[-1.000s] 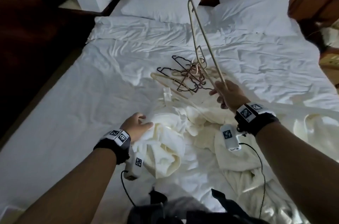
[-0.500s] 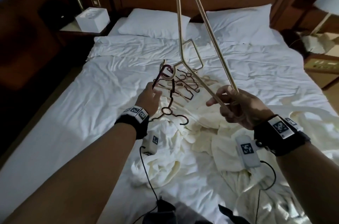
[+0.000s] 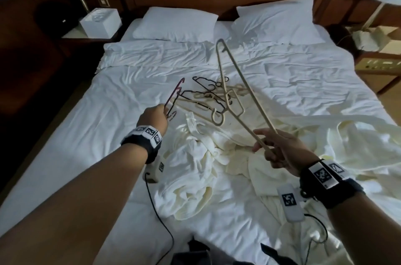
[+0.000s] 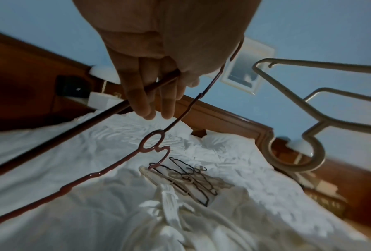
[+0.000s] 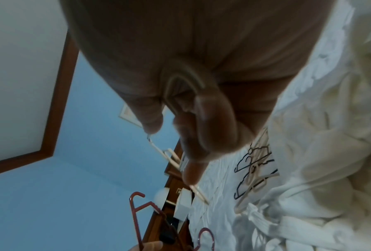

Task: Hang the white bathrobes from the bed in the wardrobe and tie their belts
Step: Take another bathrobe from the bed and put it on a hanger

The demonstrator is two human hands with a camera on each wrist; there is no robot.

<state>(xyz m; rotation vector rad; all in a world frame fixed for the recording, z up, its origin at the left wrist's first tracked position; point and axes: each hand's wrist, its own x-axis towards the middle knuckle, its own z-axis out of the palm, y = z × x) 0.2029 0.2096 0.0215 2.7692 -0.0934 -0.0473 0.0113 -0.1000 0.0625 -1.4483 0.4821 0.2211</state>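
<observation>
My left hand point(image 3: 154, 117) pinches a red hanger point(image 3: 173, 97); my right hand point(image 3: 280, 148) grips a beige hanger point(image 3: 243, 91). The robes point(image 3: 201, 162) lie crumpled on the bed point(image 3: 86, 134). Either hook might snag the hanger pile point(image 3: 212, 95).

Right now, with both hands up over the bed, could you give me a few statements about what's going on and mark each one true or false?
1. The right hand holds a beige hanger. True.
2. The left hand is empty. False: it grips a dark red hanger.
3. More hangers lie in a pile on the bed. True.
4. A bathrobe already hangs on the beige hanger. False: the hanger is bare; the cream bathrobes lie crumpled on the bed.
5. Both pillows lie on the floor. False: the two pillows sit at the headboard.
</observation>
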